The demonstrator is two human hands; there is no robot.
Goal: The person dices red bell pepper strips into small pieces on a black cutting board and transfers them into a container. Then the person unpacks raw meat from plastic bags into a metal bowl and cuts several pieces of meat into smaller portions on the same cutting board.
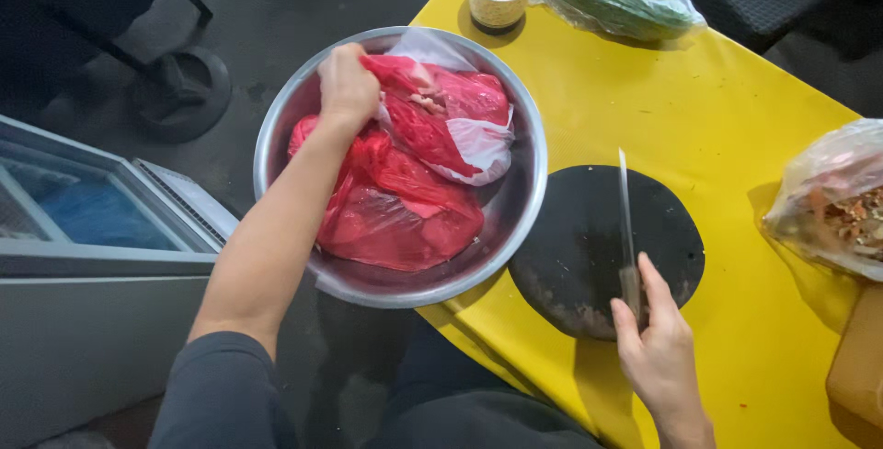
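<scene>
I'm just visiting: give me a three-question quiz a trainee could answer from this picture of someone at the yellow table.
1. True or false: the left hand grips a red plastic bag inside the steel bowl.
2. What does the right hand hold? A) a spoon B) a knife C) a cup
3. Fill in: the knife's blade stands edge-down on a round, dark ____.

Key
1. True.
2. B; it grasps the handle.
3. Chopping board, which lies on the yellow table right beside the bowl.
</scene>
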